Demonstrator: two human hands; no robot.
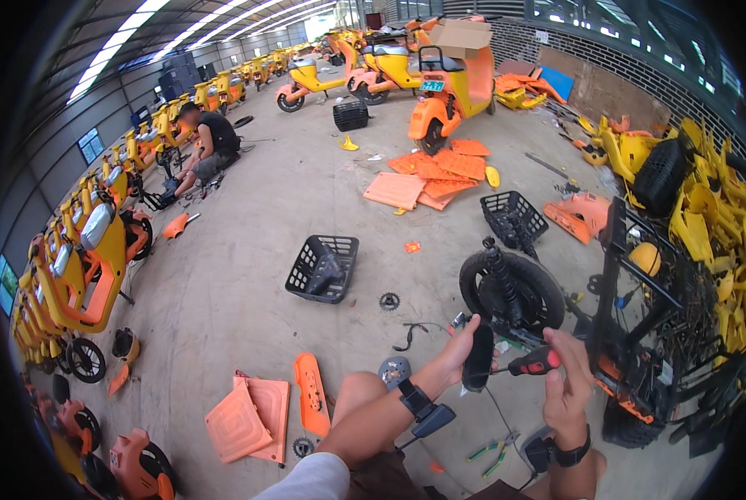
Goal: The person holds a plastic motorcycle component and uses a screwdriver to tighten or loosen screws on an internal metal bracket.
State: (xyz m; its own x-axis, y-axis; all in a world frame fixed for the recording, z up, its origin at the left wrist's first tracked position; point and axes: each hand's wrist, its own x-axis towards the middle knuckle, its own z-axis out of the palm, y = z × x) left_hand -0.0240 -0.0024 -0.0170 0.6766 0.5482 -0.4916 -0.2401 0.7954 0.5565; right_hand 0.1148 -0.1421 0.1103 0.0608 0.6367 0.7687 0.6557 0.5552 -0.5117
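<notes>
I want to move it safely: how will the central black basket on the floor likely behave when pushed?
The basket probably keeps its shape: its walls look rigid. Its boxy form suggests sliding, not rolling. The dark part inside may shift; no fastening shows.

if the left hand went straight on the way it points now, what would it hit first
Probably the black-tyred wheel, up and to the right of the left hand in the picture, though how far off it lies is unclear.
</notes>
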